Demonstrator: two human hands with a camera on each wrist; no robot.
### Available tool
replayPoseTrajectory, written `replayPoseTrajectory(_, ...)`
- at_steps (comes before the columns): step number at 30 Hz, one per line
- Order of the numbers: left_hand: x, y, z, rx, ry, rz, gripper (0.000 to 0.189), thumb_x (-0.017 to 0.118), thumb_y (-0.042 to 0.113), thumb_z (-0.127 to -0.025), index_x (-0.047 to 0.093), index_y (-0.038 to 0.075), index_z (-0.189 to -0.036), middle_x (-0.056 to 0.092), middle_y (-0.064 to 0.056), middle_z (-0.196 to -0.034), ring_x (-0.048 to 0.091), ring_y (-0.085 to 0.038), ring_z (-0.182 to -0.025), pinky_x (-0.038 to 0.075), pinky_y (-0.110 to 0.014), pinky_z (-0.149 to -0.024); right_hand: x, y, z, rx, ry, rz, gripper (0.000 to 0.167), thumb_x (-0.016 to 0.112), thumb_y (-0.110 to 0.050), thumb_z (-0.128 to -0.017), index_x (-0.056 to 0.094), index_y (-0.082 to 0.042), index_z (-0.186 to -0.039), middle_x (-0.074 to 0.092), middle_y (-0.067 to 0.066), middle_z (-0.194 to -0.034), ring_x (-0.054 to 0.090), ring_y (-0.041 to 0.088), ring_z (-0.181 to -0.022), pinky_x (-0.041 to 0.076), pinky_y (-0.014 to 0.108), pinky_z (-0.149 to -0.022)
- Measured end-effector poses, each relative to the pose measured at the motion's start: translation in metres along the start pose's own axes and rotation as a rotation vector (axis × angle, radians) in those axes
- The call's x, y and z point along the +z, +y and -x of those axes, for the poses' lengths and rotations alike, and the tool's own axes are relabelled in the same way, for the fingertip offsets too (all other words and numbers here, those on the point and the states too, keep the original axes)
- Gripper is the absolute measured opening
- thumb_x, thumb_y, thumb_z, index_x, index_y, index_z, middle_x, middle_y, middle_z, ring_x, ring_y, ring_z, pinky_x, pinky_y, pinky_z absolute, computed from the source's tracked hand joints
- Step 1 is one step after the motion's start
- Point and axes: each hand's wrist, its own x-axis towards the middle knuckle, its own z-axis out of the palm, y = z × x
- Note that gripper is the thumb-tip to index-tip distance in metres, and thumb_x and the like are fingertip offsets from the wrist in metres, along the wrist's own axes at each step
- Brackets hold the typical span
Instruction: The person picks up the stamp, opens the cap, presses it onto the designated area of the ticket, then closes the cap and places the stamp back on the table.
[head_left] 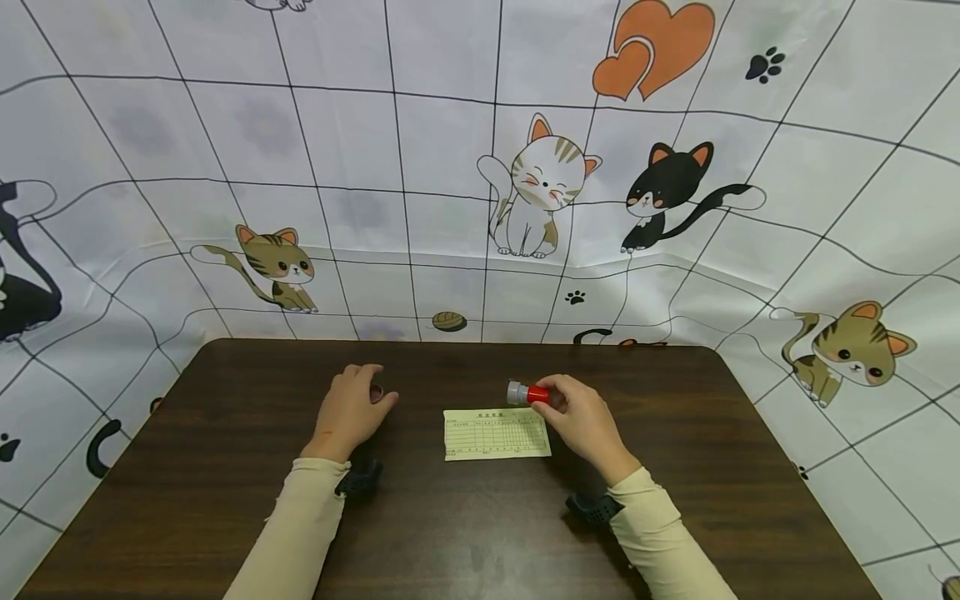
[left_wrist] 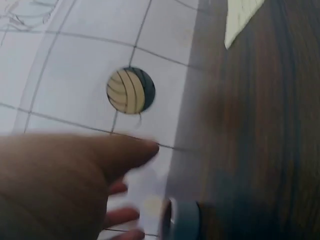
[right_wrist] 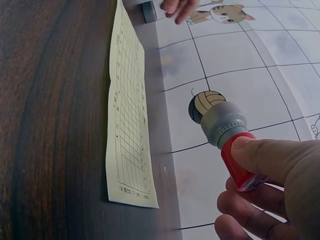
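Observation:
My right hand [head_left: 581,423] pinches a round stamp [head_left: 517,393] by its red handle, between thumb and fingers. Its wide grey head points left, raised off the table in the right wrist view. Below and left of it lies a yellow printed form [head_left: 497,434] with a grid of lines. My left hand [head_left: 351,410] is at the table's left part, thumb and fingers apart. Beside its fingers stands a small grey hollow ring-shaped thing [left_wrist: 186,220], partly hidden by the hand in the head view; its kind is unclear. The left thumb does not touch it in the left wrist view.
A dark brown wooden table [head_left: 450,525] carries everything. Behind and around it hangs a white gridded cloth [head_left: 442,225] printed with cartoon cats, hearts and paws. A dark wrist device [head_left: 594,508] sits at the right wrist, another [head_left: 362,477] at the left.

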Motion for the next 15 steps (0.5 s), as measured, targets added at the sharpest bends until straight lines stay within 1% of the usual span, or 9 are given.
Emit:
replayPoseTrajectory(2,0.001,0.008,0.001,0.074,-0.03,-0.008,0.059,0.074,0.032,-0.098,0.056,0.001,-0.145,0.054,-0.026,-0.14,0.052,-0.046,-0.128,0.047,-0.062,-0.102,-0.001,-0.001,0.0,0.0,0.002,-0.004,0.027,0.085,-0.017,-0.088,0.073,-0.012,-0.111,0.067,-0.002,-0.089,0.059,0.012,-0.074,0.052,0.032,-0.067)
replayPoseTrajectory(4,0.004,0.017,0.002,0.141,-0.074,-0.021,0.058,0.074,0.035,-0.098,0.058,0.004,-0.144,0.056,-0.022,-0.141,0.054,-0.042,-0.13,0.047,-0.061,-0.104,-0.002,-0.001,0.0,-0.001,0.004,-0.006,0.027,0.085,-0.018,-0.088,0.073,-0.012,-0.112,0.067,-0.002,-0.089,0.059,0.011,-0.075,0.052,0.032,-0.068)
replayPoseTrajectory(8,0.009,0.035,0.007,0.245,-0.173,-0.023,0.054,0.074,0.039,-0.097,0.062,0.009,-0.141,0.06,-0.013,-0.141,0.058,-0.034,-0.13,0.049,-0.055,-0.106,-0.004,-0.002,-0.001,-0.002,0.008,-0.006,0.027,0.084,-0.018,-0.088,0.073,-0.012,-0.112,0.067,-0.003,-0.088,0.06,0.012,-0.075,0.053,0.033,-0.068)
replayPoseTrajectory(11,0.012,0.045,0.011,0.295,-0.227,-0.024,0.052,0.076,0.039,-0.096,0.065,0.012,-0.138,0.062,-0.007,-0.138,0.061,-0.028,-0.128,0.05,-0.05,-0.106,-0.003,-0.001,-0.002,-0.006,0.01,-0.002,0.027,0.084,-0.018,-0.088,0.073,-0.012,-0.112,0.067,-0.002,-0.089,0.06,0.011,-0.075,0.053,0.033,-0.068)
replayPoseTrajectory(15,0.016,0.053,0.015,0.317,-0.281,-0.033,0.053,0.079,0.041,-0.093,0.066,0.013,-0.136,0.062,-0.004,-0.137,0.061,-0.026,-0.126,0.051,-0.048,-0.105,-0.004,-0.001,-0.002,0.001,0.015,-0.009,0.027,0.085,-0.017,-0.088,0.073,-0.012,-0.112,0.068,-0.002,-0.089,0.06,0.011,-0.075,0.053,0.033,-0.069)
